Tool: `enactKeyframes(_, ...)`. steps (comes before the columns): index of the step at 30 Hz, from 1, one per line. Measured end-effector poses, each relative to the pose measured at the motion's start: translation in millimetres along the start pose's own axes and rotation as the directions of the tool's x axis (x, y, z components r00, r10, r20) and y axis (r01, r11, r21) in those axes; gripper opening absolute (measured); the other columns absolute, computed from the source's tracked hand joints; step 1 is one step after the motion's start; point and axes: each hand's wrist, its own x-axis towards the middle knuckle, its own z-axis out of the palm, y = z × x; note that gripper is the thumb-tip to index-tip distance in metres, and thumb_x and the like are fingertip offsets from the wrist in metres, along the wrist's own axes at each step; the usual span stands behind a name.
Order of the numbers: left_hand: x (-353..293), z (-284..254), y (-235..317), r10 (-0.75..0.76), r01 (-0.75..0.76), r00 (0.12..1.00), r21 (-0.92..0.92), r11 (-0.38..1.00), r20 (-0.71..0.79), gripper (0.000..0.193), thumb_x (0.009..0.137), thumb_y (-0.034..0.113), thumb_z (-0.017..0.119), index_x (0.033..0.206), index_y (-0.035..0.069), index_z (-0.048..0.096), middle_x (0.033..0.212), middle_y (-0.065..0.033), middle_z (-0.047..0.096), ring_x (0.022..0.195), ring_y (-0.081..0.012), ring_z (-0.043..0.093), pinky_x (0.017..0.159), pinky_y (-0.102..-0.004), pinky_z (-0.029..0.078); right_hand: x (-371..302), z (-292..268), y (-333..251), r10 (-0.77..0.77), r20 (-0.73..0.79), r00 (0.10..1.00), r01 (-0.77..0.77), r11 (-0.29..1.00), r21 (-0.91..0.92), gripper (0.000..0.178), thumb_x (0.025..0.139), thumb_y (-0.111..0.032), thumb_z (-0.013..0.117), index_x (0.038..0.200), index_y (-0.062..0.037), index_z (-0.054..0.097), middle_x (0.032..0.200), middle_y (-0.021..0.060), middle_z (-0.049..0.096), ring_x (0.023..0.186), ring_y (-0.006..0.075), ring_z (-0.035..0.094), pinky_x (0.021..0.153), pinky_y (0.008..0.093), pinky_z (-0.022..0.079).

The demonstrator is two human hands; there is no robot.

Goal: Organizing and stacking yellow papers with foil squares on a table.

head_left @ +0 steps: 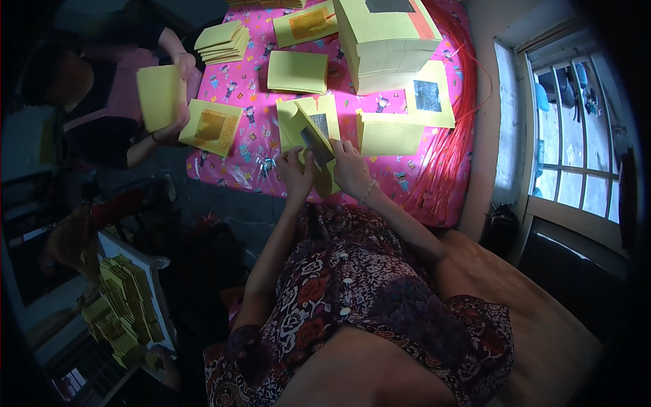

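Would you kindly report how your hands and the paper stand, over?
Left hand and right hand: both holding tilted, silver-patched yellow paper. Another patched sheet partly hidden behind it. More yellow paper close by, right.

A yellow rectangular paper sheet with a dark grey, silvery patch (316,144) is raised at a slant between the left hand (296,171) and the right hand (350,168). The left fingers grip its near left part; the right fingers touch its right edge. Its far end rises to a narrow corner. Just behind it, a matching yellow paper sheet with a shiny grey patch (287,127) lies flat, partly covered, close to the near edge of the pink printed table cover (252,171).
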Motion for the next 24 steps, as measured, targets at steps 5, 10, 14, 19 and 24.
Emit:
enactKeyframes(5, 22, -13, 38, -0.267, 0.593, 0.799, -0.779, 0.204, 0.538, 0.027, 0.088, 0.017, 0.065, 0.109, 0.002, 0.058, 0.086, -0.0019, 0.061, 0.07, -0.0082, 0.055, 0.063, -0.0236, 0.045, -5, 0, -14, -0.007, -0.044, 0.999, 0.002, 0.994, -0.106, 0.051, 0.072, -0.002, 0.062, 0.119, -0.0052, 0.044, 0.104, 0.0176, 0.05, 0.101, 0.0366, 0.054, 0.077, 0.044, 0.05)
enactKeyframes(10, 27, -12, 50, -0.327, 0.677, 0.711, -0.731, 0.081, 0.622, 0.023, 0.087, 0.014, 0.067, 0.104, 0.0, 0.061, 0.08, 0.0, 0.062, 0.07, -0.0062, 0.056, 0.062, -0.0199, 0.045, -5, 2, -11, -0.009, -0.068, 0.998, 0.002, 0.996, -0.093, 0.055, 0.072, -0.005, 0.062, 0.123, -0.0023, 0.042, 0.104, 0.0178, 0.05, 0.099, 0.0359, 0.054, 0.078, 0.0424, 0.05)
enactKeyframes(14, 23, -1, 26, -0.285, 0.681, 0.709, -0.731, 0.038, 0.646, 0.018, 0.087, 0.013, 0.066, 0.098, 0.0, 0.063, 0.086, -0.0018, 0.065, 0.073, -0.0066, 0.059, 0.065, -0.0193, 0.047, -7, -8, -5, -0.01, 0.005, 1.0, 0.01, 0.996, 0.087, 0.054, 0.078, -0.007, 0.061, 0.128, -0.003, 0.041, 0.109, 0.0177, 0.049, 0.104, 0.035, 0.052, 0.085, 0.0395, 0.048)
enactKeyframes(19, 21, -3, 37, -0.306, 0.71, 0.651, -0.7, -0.078, 0.695, 0.016, 0.088, 0.013, 0.064, 0.099, 0.001, 0.064, 0.082, 0.0006, 0.063, 0.068, -0.0049, 0.056, 0.062, -0.0196, 0.045, 2, 10, 23, -0.028, 0.027, 0.999, 0.001, 0.715, 0.699, 0.064, 0.081, -0.022, 0.07, 0.132, -0.0001, 0.04, 0.122, 0.0177, 0.049, 0.113, 0.0293, 0.052, 0.095, 0.0371, 0.043)
enactKeyframes(24, 22, -4, 40, -0.262, 0.714, 0.648, -0.69, -0.119, 0.715, 0.014, 0.091, 0.013, 0.061, 0.1, 0.002, 0.065, 0.079, 0.0024, 0.061, 0.066, -0.0038, 0.054, 0.06, -0.0194, 0.044, -3, 2, 23, 0.026, 0.112, 0.993, -0.1, 0.676, 0.73, 0.057, 0.084, -0.015, 0.068, 0.133, -0.0012, 0.041, 0.124, 0.0125, 0.051, 0.116, 0.023, 0.05, 0.095, 0.0347, 0.044)
